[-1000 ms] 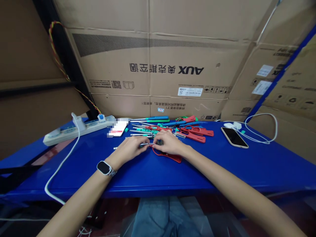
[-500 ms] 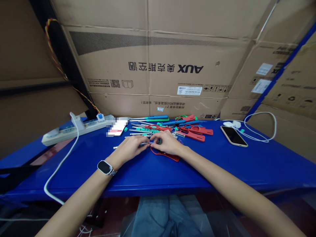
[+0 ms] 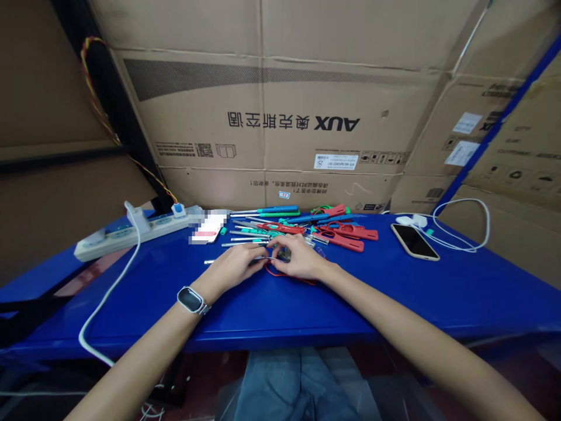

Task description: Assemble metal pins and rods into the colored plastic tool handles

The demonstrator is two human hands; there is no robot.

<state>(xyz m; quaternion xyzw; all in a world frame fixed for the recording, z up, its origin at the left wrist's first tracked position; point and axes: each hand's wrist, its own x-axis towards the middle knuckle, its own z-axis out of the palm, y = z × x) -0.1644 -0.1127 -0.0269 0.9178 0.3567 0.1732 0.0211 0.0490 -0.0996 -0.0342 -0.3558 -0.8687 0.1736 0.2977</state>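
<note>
Carton (image 3: 197, 105), 12 o'clock: inverted brand "AUX 奥克斯空调" (image 3: 336, 123); beneath, inverted line "师傅您辛苦了!" (image 3: 311, 191). QR code (image 3: 204, 150), 10 o'clock. White label (image 3: 335, 162), 2 o'clock: inverted "25", finer print illegible. Symbol row (image 3: 385, 158) alongside. Recycling sign (image 3: 516, 175), 3 o'clock, on right-hand carton (image 3: 521, 210).

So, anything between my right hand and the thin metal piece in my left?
Nothing visible blocks your right hand from the thin metal piece in your left hand. A red handle lies nearer you, partly hidden.
</note>
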